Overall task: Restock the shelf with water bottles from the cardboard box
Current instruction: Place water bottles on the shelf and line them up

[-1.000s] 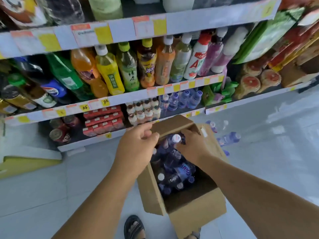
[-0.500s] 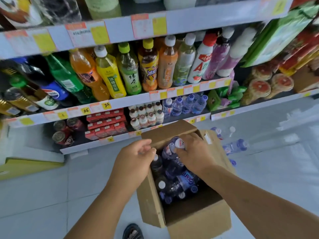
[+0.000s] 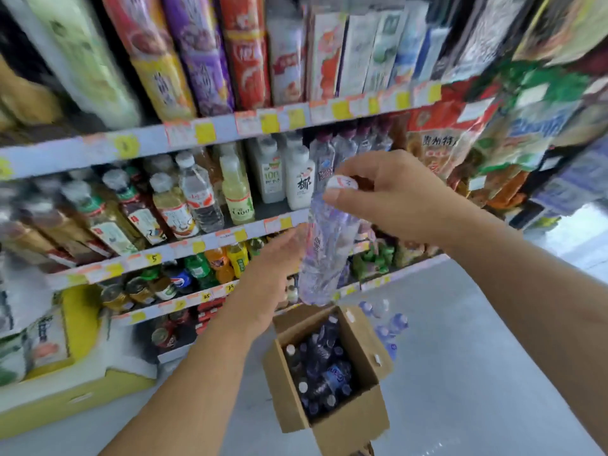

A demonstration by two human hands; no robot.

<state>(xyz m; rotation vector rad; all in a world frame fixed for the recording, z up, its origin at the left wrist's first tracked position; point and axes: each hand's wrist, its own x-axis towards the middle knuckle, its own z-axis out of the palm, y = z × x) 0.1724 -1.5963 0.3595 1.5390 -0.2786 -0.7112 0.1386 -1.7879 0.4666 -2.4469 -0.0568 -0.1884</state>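
My right hand [image 3: 391, 199] pinches the white cap end of a clear water bottle [image 3: 324, 255], which hangs upright in front of the shelves. My left hand [image 3: 273, 274] is beside the bottle's lower body with fingers extended, touching or nearly touching its side. Below on the floor stands the open cardboard box [image 3: 348, 419] with several dark-capped and white-capped water bottles lying inside. A row of similar water bottles [image 3: 345, 149] stands on the shelf behind my right hand.
Shelf boards with yellow price tags [image 3: 210, 240] hold juice, tea and milk bottles. Snack bags [image 3: 454, 133] hang at right. Loose water bottles [image 3: 388, 320] lie on the floor right of the box. A yellow carton [image 3: 75, 393] sits at lower left.
My right hand has lifted one bottle out of the box up to shelf height. My left hand left the box and rose beside it. The view has tilted upward.
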